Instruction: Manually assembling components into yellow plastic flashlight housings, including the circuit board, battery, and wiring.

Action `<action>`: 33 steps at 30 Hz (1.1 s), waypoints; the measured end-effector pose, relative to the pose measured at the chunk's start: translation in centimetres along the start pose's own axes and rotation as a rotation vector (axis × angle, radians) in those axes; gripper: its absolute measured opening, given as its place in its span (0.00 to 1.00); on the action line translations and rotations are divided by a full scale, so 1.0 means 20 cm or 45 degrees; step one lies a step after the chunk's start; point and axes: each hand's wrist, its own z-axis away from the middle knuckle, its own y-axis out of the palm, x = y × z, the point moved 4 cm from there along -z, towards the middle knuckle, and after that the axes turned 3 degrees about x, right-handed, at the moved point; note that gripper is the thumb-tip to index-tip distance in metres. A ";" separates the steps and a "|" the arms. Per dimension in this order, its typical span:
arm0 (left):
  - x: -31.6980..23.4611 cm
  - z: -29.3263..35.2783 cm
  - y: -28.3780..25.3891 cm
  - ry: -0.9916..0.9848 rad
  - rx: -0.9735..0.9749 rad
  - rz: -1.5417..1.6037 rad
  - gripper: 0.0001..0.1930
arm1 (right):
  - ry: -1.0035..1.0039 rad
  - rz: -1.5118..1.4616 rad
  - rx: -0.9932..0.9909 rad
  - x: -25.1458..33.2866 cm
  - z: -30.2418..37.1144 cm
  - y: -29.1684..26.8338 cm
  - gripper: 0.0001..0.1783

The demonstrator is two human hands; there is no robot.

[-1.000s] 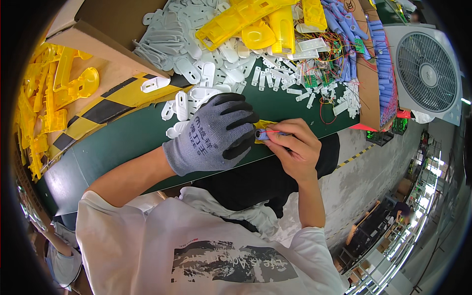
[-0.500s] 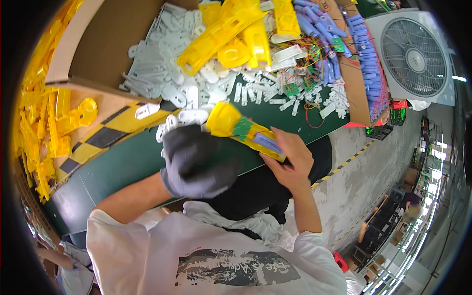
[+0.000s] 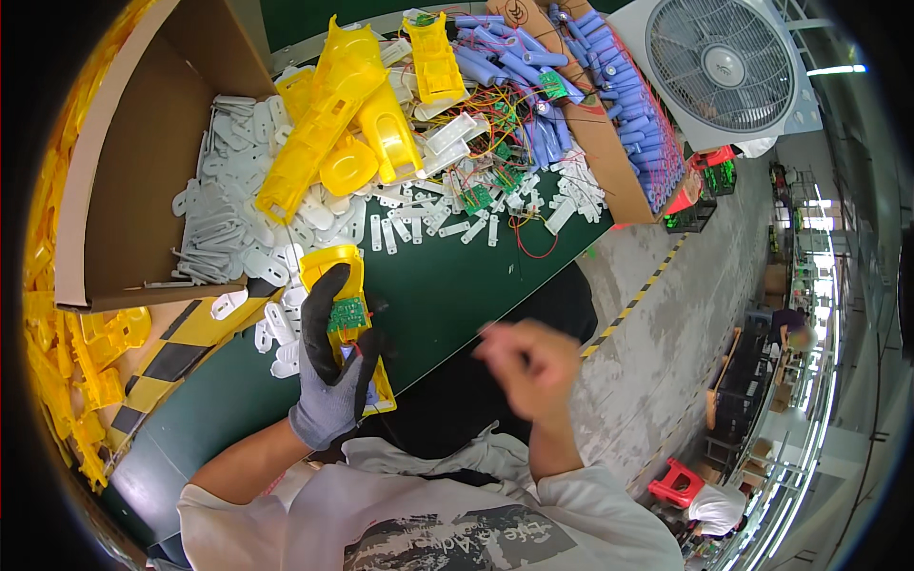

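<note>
At the near edge of the green table [image 3: 438, 305], left of the midline, a yellow housing [image 3: 331, 256] is being gripped by the gloved left hand [image 3: 335, 376]. Its long axis is running away from the wearer, leaning slightly to the left at the far end. The broad, rounded end is pointing toward the heaped parts; the narrower end is pointing back toward the wearer's body and a little to the right, at the table's edge. The open side is facing up. Inside, a green circuit board [image 3: 348, 314] is being exposed between the gloved fingers, and a blue-violet cell [image 3: 372, 393] is showing near the narrow end, partly covered by the hand. The grip of the left hand is being clamped across the housing, dark fingertips lying along both sides.

To the right, well apart from the housing, the bare right hand [image 3: 533, 366] is being carried in front of a black cloth [image 3: 567, 297]. Its fingers are being shown curled but blurred; whether anything is being pinched cannot be told.

Just left of the housing, white oval plates [image 3: 279, 325] are being borne by the table. Beyond it, small white strips [image 3: 412, 228] are lying scattered.
</note>
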 end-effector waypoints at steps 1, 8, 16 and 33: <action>-0.01 0.00 0.00 0.004 0.000 0.008 0.36 | 0.103 0.061 -0.105 -0.06 -0.04 -0.07 0.09; 0.01 0.07 0.01 0.289 0.456 -0.319 0.28 | 0.229 0.235 0.244 -0.07 -0.23 0.02 0.06; -0.04 0.09 0.11 0.625 0.801 -0.425 0.30 | -0.234 0.321 0.513 0.12 -0.41 0.54 0.19; -0.04 0.02 0.01 0.028 -0.045 0.371 0.22 | -0.658 0.476 0.585 0.10 -0.43 0.53 0.17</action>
